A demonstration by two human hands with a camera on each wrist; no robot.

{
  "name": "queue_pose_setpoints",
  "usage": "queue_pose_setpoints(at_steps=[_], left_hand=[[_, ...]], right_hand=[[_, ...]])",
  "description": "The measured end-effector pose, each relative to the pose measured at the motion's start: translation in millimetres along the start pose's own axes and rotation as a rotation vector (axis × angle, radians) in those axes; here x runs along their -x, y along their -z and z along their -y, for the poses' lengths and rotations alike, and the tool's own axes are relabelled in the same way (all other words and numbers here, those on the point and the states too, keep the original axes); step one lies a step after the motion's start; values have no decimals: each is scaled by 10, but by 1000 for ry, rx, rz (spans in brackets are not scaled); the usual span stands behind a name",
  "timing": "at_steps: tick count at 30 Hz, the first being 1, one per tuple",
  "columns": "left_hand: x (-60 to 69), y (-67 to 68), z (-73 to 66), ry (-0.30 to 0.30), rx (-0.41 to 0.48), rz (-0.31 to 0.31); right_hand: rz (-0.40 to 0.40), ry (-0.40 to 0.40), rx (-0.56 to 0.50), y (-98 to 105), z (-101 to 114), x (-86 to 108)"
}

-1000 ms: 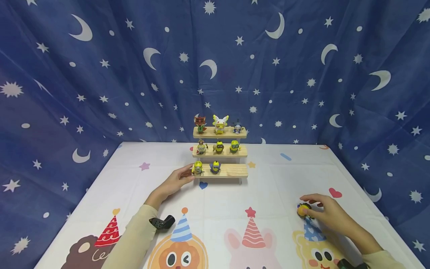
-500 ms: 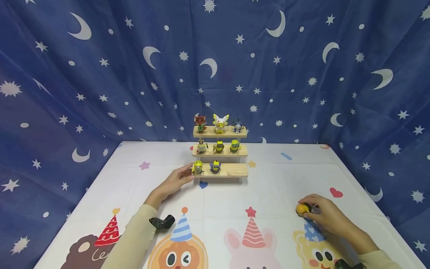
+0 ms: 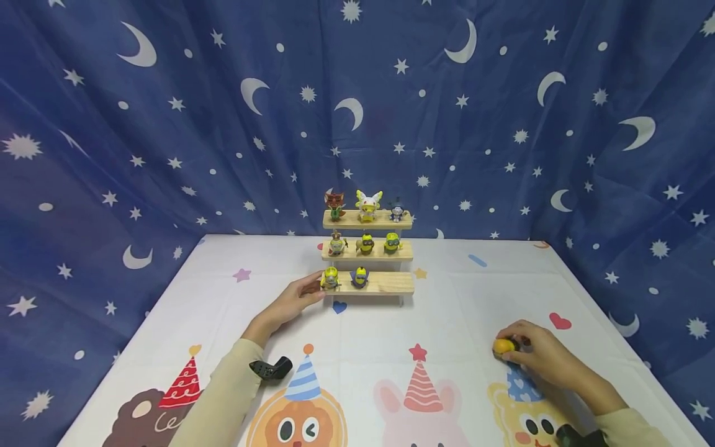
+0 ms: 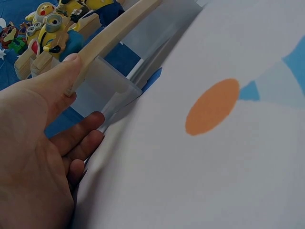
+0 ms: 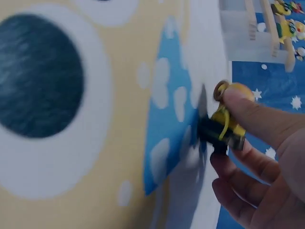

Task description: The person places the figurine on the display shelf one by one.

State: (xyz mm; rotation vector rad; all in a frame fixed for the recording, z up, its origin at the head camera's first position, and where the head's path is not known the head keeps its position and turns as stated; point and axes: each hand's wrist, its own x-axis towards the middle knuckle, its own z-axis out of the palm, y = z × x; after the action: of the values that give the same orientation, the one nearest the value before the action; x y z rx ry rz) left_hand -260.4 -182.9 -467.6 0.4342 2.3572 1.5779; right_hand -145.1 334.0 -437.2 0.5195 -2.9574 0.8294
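My left hand (image 3: 290,303) grips the left end of the lowest tier of a three-tier wooden display stand (image 3: 393,282). In the left wrist view its thumb (image 4: 64,71) lies on the board's end, with the other fingers below, beside the clear support. At the right of the table my right hand (image 3: 544,354) pinches a small toy figure (image 3: 504,347) with an orange-yellow top and dark lower part. In the right wrist view the figure (image 5: 224,125) is between thumb and fingers, close to the tablecloth; part of it is covered.
Two minion figures (image 3: 360,277) stand on the lowest tier's left and middle. Three figures (image 3: 365,244) occupy the middle tier, and three more (image 3: 368,206) the top one. A white cartoon-print tablecloth (image 3: 447,323) covers the table. Behind hangs a blue star-and-moon curtain (image 3: 391,124).
My right hand has closed more firmly round the toy figure and turned it slightly, so its orange top faces left. The left hand stays at the stand.
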Motion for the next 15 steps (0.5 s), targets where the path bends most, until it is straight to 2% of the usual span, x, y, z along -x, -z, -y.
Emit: queue_pose_setpoints(at_steps=[5, 8, 12, 15], left_hand=[[-4, -16, 25, -21, -2, 5], [-14, -20, 36, -18, -15, 5], [-12, -17, 35, -9, -18, 4], [3, -10, 29, -1, -14, 3]], right_hand=[[19, 49, -256, 60, -82, -7], [36, 50, -386, 110, -112, -10], [52, 2, -469, 169, -118, -34], [58, -42, -492, 200, -109, -78]])
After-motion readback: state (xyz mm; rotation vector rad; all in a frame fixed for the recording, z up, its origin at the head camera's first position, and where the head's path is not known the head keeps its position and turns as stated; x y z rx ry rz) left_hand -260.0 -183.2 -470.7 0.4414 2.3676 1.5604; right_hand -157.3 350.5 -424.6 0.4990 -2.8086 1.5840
